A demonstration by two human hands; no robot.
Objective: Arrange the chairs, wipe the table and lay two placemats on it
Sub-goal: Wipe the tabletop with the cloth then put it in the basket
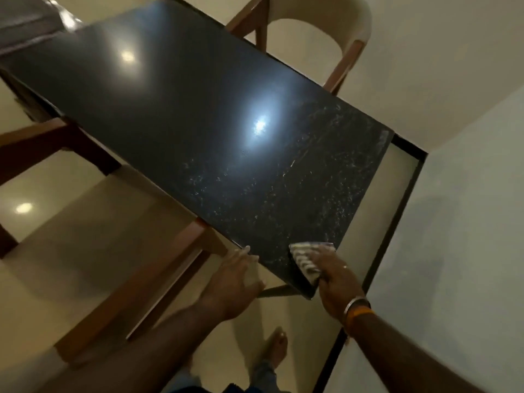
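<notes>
Item: thin, limp blue-and-white checked cloth (307,260), probably light; best pressed flat. Right hand (334,279) flattened it on glossy black table (198,123); left hand's (235,282) finger posture unclear.

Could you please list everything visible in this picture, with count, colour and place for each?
table: one, glossy black top with white speckles, running from upper left to lower centre.
chair: one, cream back on brown wooden legs, at the table's far side, top centre.
wooden chair frames: brown, blurred, left of the table; count unclear.
cloth: one, pale with a checked pattern, on the table's near corner.
floor: cream, glossy, with lamp reflections.
wall: pale blue-grey, right.
bangle: one, silver, with an orange band beside it, on the right wrist.
foot: one, bare, bottom centre.
left hand: fingers at the table's near edge.
right hand: pressing on the cloth.
</notes>
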